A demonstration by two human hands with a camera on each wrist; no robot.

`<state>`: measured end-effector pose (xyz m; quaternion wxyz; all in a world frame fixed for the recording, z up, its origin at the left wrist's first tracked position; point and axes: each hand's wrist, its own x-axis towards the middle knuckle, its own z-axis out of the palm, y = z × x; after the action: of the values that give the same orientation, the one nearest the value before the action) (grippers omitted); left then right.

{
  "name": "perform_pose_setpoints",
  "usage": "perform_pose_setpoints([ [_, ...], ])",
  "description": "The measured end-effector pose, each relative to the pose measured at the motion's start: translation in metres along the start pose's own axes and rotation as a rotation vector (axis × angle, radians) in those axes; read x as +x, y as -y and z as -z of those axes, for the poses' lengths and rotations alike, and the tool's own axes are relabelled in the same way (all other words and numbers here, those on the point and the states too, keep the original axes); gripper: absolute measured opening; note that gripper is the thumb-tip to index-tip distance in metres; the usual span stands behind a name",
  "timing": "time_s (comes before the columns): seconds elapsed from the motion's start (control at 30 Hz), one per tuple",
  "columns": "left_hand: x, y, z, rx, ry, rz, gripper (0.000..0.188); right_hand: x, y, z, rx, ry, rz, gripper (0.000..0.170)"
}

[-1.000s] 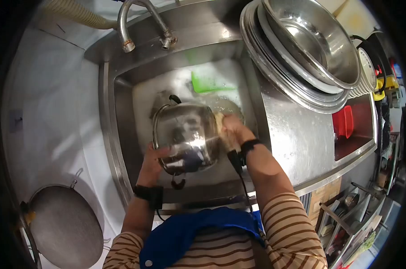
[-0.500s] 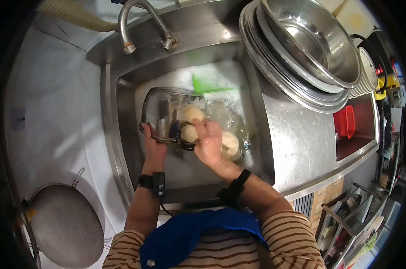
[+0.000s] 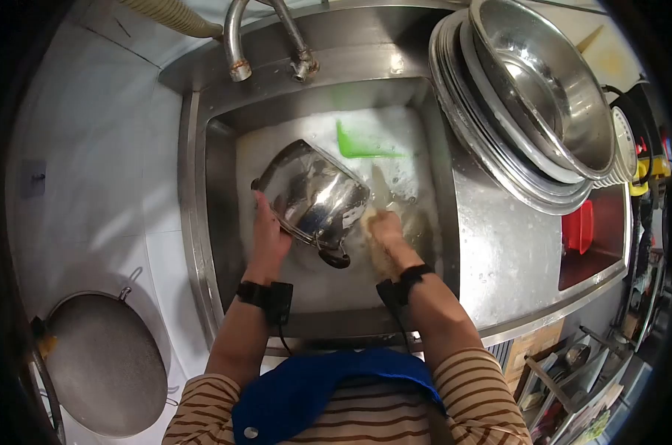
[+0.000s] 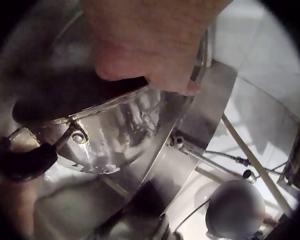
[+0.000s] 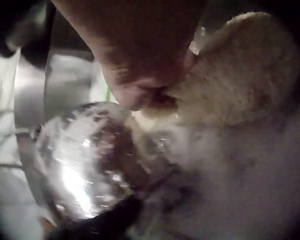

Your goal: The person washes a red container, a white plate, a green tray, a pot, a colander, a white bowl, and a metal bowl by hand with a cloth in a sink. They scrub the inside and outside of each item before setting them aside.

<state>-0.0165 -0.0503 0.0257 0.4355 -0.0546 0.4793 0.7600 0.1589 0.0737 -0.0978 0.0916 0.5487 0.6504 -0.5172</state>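
A shiny steel pot (image 3: 317, 196) with black loop handles is tilted on its side over the soapy water in the sink. My left hand (image 3: 269, 233) grips its rim at the left, and in the left wrist view the thumb and fingers lie over the pot's edge above a black handle (image 4: 27, 162). Close to the pot's base, on the right, my right hand (image 3: 388, 231) holds a pale, fibrous loofah sponge (image 5: 240, 70). Part of the loofah is hidden behind the fingers. In the right wrist view the wet pot wall stands right beside that hand.
Suds fill the steel sink (image 3: 199, 200), with a green plastic piece (image 3: 362, 146) near its back wall. A faucet (image 3: 239, 63) hangs behind. Stacked steel basins (image 3: 544, 81) stand on the right counter, beside a second basin with a red container (image 3: 577, 226). A wide pan (image 3: 106, 363) sits lower left.
Half a second ago the pot's mouth faced up with the right hand and loofah at it. Now its outer side faces up, and the right hand has moved right, beside the base.
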Motion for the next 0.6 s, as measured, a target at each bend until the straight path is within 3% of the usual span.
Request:
perform_pose_setpoints([
  [0.03,0.01,0.002,0.004,0.05,-0.013,0.001,0.062,-0.003,0.005,0.01,-0.01,-0.005,0.004,0.038],
  [0.1,0.02,0.007,0.015,0.091,-0.032,-0.003,0.066,-0.012,0.021,0.034,0.075,-0.328,0.193,0.033],
  [0.17,0.022,0.01,0.022,0.327,0.092,-0.004,0.069,-0.033,0.059,0.057,-0.079,-0.521,0.6,0.035],
  [0.23,0.016,0.011,0.002,0.314,0.069,0.008,0.067,-0.04,0.092,0.059,-0.186,-0.658,0.961,0.036],
  [0.3,0.01,0.011,-0.022,0.303,0.049,0.017,0.066,-0.054,0.126,0.043,-0.413,-0.641,1.02,0.05],
  [0.37,0.009,0.009,-0.04,0.154,0.055,0.056,0.065,-0.069,0.134,0.021,-0.506,-0.611,1.049,0.05],
  [0.4,0.025,0.01,-0.027,0.017,0.002,0.185,0.054,-0.076,0.129,0.018,-0.505,-0.618,1.051,0.05],
  [0.43,0.043,0.011,-0.015,0.018,0.006,0.183,0.054,-0.085,0.121,0.014,-0.45,-0.536,1.091,0.05],
  [0.5,0.07,0.011,-0.001,0.153,0.149,0.14,0.04,-0.1,0.094,0.002,-0.399,-0.422,1.123,0.048],
  [0.53,0.067,0.008,-0.009,0.079,0.115,0.166,0.027,-0.101,0.072,-0.006,-0.403,-0.392,1.119,0.046],
  [0.6,0.055,0.004,-0.02,0.112,0.043,0.175,0.026,-0.083,0.022,-0.026,-0.377,-0.366,0.944,0.041],
])
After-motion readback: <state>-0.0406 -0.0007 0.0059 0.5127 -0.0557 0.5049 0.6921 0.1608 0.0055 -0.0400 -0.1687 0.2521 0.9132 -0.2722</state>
